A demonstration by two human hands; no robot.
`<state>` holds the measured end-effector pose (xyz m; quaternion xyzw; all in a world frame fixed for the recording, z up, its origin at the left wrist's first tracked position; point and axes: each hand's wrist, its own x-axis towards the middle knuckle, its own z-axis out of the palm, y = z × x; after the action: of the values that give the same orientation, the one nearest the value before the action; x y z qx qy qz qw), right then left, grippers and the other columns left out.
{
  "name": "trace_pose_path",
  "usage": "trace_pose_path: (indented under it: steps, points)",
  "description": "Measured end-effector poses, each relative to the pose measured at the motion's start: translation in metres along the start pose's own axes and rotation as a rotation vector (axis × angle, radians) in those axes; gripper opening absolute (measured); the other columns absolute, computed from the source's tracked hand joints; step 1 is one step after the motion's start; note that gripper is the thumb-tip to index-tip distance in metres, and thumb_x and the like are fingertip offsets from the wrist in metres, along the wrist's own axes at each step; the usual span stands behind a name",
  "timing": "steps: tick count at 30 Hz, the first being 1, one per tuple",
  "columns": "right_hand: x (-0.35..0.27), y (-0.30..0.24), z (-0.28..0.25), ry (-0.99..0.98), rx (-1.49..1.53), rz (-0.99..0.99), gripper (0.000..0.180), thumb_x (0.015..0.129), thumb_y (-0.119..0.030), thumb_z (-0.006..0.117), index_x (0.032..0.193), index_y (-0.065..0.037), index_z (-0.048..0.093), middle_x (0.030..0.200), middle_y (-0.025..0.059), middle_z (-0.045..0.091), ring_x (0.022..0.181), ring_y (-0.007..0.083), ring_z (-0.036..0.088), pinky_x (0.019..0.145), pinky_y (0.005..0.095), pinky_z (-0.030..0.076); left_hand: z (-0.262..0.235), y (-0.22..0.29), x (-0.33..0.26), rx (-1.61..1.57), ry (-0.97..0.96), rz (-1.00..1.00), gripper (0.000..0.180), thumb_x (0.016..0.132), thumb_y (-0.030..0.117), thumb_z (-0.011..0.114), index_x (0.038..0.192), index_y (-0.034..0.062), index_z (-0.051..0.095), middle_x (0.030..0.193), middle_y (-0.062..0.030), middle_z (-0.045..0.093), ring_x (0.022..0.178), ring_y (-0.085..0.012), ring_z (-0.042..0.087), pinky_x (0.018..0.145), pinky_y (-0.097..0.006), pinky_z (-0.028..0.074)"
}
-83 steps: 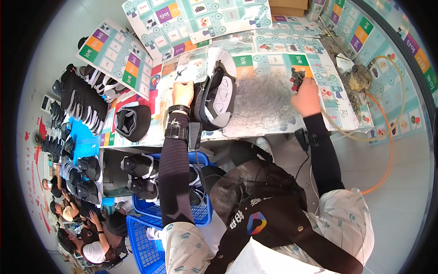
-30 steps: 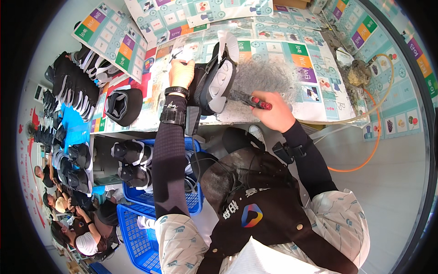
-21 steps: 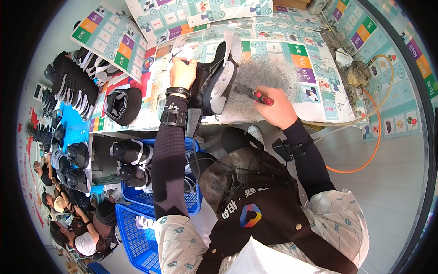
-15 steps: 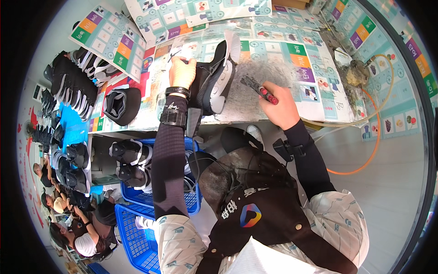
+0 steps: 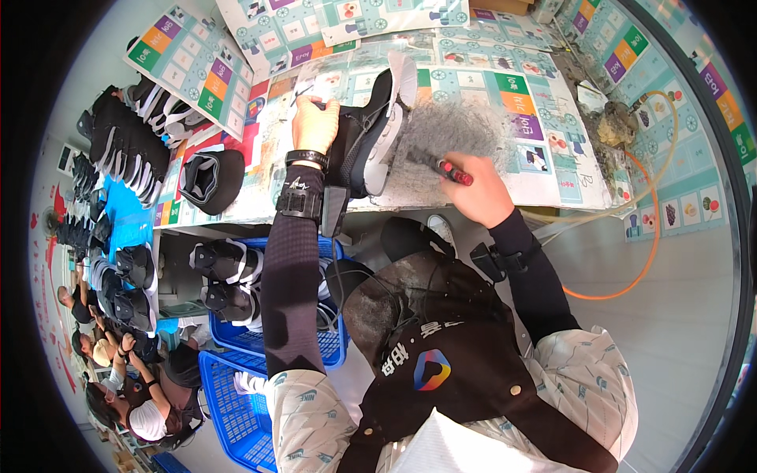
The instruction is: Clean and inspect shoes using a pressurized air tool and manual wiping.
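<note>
A black sneaker [image 5: 364, 142] with a white and grey sole lies tilted on its side on the worktable, the sole toward the right. My left hand [image 5: 315, 126] is closed on its upper from the left, and some of the fingers are hidden. To the right of the sole, my right hand [image 5: 477, 189] grips a red-handled tool [image 5: 455, 171]. The tool's dark head points left toward the sole, apart from it and blurred against grey dust [image 5: 457, 130] on the paper-covered tabletop.
Left of my left hand sits a black, grey-lined, cup-shaped piece [image 5: 211, 181]. Several shoes [image 5: 126, 150] are stacked farther left. Blue baskets [image 5: 236, 418] stand below the table edge. An orange hose [image 5: 653, 236] curves at the right. Other people [image 5: 150, 410] sit at the far left.
My right hand has shifted slightly left and toward me, bringing the tool down with it. My left hand and the sneaker stay in place.
</note>
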<state>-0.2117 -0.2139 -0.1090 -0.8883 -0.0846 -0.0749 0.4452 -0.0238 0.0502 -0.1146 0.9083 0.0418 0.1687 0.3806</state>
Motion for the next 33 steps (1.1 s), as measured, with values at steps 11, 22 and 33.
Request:
trace_pose_path:
  steps: [11, 22, 33]
  points:
    - [-0.008, 0.002, 0.0, 0.017, -0.089, -0.006, 0.017, 0.082, -0.009, 0.067, 0.097, 0.0, 0.064, 0.079, 0.026, 0.061, 0.079, 0.0494, 0.061, 0.067, 0.0478, 0.049, 0.002, -0.008, 0.003, -0.005, -0.001, 0.002, 0.045, 0.09, 0.034, 0.077, 0.117, 0.0045, 0.057, 0.106, -0.0288, 0.073, 0.103, -0.0433, 0.071, 0.093, -0.046, 0.053]
    - [-0.002, -0.005, -0.006, 0.192, -0.013, -0.092, 0.025, 0.082, -0.008, 0.067, 0.106, 0.002, 0.066, 0.078, 0.0236, 0.061, 0.071, 0.0443, 0.06, 0.064, 0.0423, 0.049, 0.003, -0.023, 0.007, -0.141, 0.013, -0.054, 0.041, 0.089, 0.029, 0.079, 0.117, 0.0043, 0.062, 0.112, -0.0243, 0.073, 0.106, -0.0359, 0.07, 0.095, -0.042, 0.053]
    - [0.005, -0.012, -0.037, 0.056, 0.225, 0.043, 0.034, 0.082, -0.007, 0.063, 0.113, 0.003, 0.069, 0.085, 0.0048, 0.073, 0.069, 0.0114, 0.065, 0.054, 0.0278, 0.052, -0.002, -0.007, 0.049, -0.996, -0.025, 0.029, 0.022, 0.104, 0.013, 0.056, 0.122, 0.0008, 0.062, 0.102, -0.0104, 0.072, 0.088, -0.0194, 0.07, 0.082, -0.03, 0.056]
